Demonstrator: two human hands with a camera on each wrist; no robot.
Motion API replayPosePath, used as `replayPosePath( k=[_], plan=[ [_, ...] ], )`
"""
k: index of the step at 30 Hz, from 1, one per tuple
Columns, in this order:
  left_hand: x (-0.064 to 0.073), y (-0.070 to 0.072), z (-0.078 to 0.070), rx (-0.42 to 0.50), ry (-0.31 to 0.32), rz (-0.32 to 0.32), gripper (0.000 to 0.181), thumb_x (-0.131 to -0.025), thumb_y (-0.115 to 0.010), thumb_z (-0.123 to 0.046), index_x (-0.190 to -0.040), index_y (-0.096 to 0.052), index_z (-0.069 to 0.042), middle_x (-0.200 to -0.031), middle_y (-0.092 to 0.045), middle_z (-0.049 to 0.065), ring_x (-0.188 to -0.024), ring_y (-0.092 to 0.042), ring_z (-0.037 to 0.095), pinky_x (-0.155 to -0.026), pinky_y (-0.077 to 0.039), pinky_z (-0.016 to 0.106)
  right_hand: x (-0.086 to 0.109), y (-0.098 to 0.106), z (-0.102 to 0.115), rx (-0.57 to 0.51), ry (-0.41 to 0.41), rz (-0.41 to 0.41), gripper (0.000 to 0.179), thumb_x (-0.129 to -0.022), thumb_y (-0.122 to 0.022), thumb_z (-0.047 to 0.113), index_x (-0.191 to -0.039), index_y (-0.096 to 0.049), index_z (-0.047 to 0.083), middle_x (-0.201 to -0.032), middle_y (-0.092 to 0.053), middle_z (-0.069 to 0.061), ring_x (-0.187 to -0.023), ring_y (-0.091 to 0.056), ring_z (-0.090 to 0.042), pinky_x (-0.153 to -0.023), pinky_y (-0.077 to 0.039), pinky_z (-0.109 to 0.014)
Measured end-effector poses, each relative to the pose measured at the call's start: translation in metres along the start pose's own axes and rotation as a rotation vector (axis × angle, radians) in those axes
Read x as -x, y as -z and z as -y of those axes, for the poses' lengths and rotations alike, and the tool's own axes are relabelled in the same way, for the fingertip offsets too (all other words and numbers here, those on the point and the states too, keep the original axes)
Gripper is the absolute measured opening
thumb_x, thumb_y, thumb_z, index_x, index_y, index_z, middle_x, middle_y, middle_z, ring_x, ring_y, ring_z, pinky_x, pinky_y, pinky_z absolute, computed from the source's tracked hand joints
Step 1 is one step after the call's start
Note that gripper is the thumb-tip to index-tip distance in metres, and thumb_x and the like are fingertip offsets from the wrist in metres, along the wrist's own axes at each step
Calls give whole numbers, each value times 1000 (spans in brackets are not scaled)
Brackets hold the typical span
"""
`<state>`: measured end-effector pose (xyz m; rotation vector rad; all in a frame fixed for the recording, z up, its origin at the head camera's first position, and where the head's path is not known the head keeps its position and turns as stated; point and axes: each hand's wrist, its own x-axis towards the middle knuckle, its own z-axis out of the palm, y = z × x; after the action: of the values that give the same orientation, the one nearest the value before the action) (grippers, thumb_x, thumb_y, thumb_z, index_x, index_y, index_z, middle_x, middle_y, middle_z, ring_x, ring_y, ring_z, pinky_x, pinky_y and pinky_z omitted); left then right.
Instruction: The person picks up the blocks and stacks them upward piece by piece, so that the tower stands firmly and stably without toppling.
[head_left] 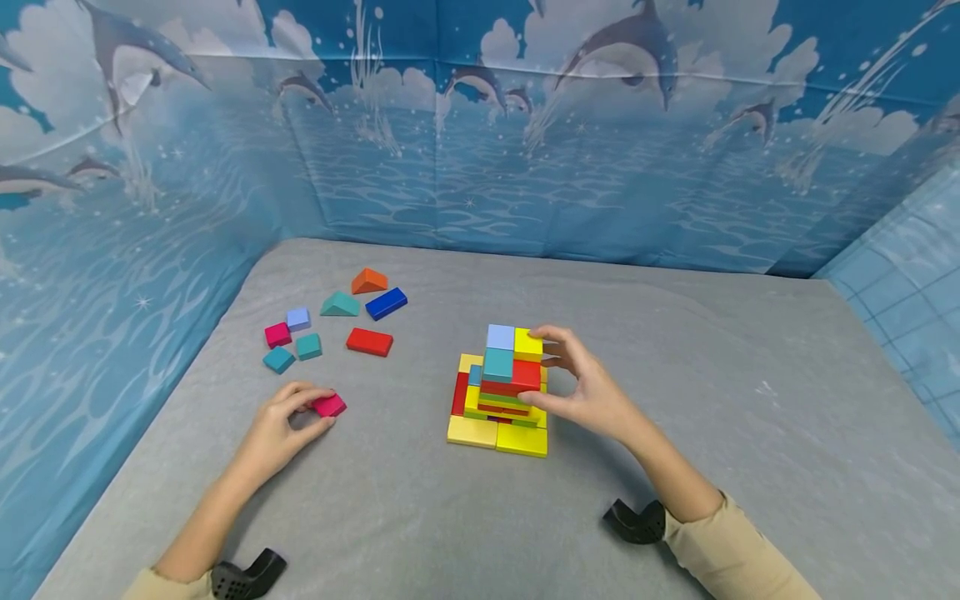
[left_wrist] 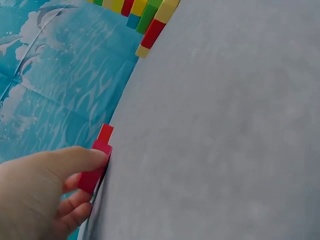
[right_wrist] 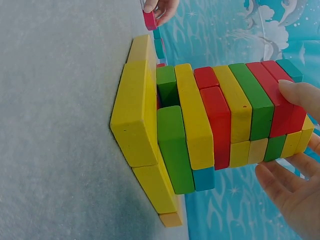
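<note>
My left hand [head_left: 277, 429] pinches a magenta block [head_left: 330, 406] between thumb and fingers, low over the grey cloth. The left wrist view shows the same magenta block [left_wrist: 90, 179] under the thumb. A stepped tower of colored wooden blocks [head_left: 474, 431] stands right of center on a yellow base layer. Around the tower's upper right side curls my right hand [head_left: 585, 387]. Its thumb lies against a red block [right_wrist: 272, 100] in the right wrist view, while the fingers are at the tower's other side. A light blue block [head_left: 501, 337] and a yellow block [head_left: 527, 345] top the tower.
At the left lie loose blocks: a red one [head_left: 369, 342], a dark blue one [head_left: 387, 303], an orange triangle [head_left: 369, 282], a teal triangle [head_left: 340, 305] and several small blocks. Grey cloth [head_left: 720, 400] covers the surface. A dolphin-print curtain [head_left: 480, 167] hangs behind and at the sides.
</note>
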<state>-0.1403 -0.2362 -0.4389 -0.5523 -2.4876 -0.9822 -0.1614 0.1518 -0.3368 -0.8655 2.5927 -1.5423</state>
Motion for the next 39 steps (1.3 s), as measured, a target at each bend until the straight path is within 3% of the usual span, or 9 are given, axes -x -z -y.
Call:
replayPosePath(
  k=[3,6,11,18,23,26,31,39],
  plan=[
    [-5,-1,-5,25,-9,-12,37,-63,-78,6,-98,-68,-1,-93,-60,6,-80,-55,12,-73,-41,7,0,0,0,2,0,1,68,-72,-73,-2,-128,-36,-3,-130,-43,-18,-112,-48,-28,-88,-42,-17],
    [-17,-3,-18,73,-38,-6,37,-64,-77,5,-99,-68,-2,-96,-61,6,-85,-56,12,-77,-41,6,0,0,0,2,0,3,68,-72,-74,-2,-128,-36,-2,-130,-43,-18,-112,-48,-28,-88,-43,-18],
    [-48,-11,-56,201,-167,19,37,-67,-75,6,-102,-67,-1,-102,-61,8,-93,-56,18,-82,-43,10,0,0,0,0,2,0,67,-72,-74,-2,-128,-36,-3,-129,-43,-18,-112,-49,-28,-88,-43,-18],
    [-87,-27,-115,305,-328,100,35,-72,-74,2,-105,-67,-3,-105,-59,7,-98,-54,19,-77,-50,22,0,0,0,6,-2,2,68,-72,-74,-2,-128,-36,-3,-130,-43,-18,-112,-49,-28,-88,-43,-19],
    [-107,-41,-144,364,-443,160,33,-74,-72,-1,-106,-66,-1,-107,-58,10,-101,-53,20,-78,-51,25,0,0,-1,8,23,2,67,-72,-74,-3,-128,-36,-4,-128,-44,-18,-111,-49,-29,-88,-45,-24],
    [-115,-51,-153,354,-507,188,32,-75,-73,-4,-106,-66,-1,-108,-57,11,-102,-52,20,-81,-49,23,0,1,-3,-2,61,3,67,-71,-73,-6,-127,-36,-6,-127,-44,-19,-111,-50,-31,-88,-47,-37],
    [-122,-65,-158,320,-556,220,31,-76,-72,-6,-106,-66,-2,-108,-58,10,-102,-50,19,-84,-46,21,-1,1,-6,-36,119,7,66,-70,-71,-11,-125,-35,-9,-125,-44,-22,-111,-49,-37,-87,-44,-52],
    [-126,-76,-158,187,-617,213,30,-77,-72,-14,-106,-68,-6,-106,-61,6,-101,-50,18,-92,-40,32,1,1,-7,-14,111,7,66,-70,-72,-10,-125,-36,-8,-125,-44,-20,-112,-49,-33,-91,-45,-35]
  ],
)
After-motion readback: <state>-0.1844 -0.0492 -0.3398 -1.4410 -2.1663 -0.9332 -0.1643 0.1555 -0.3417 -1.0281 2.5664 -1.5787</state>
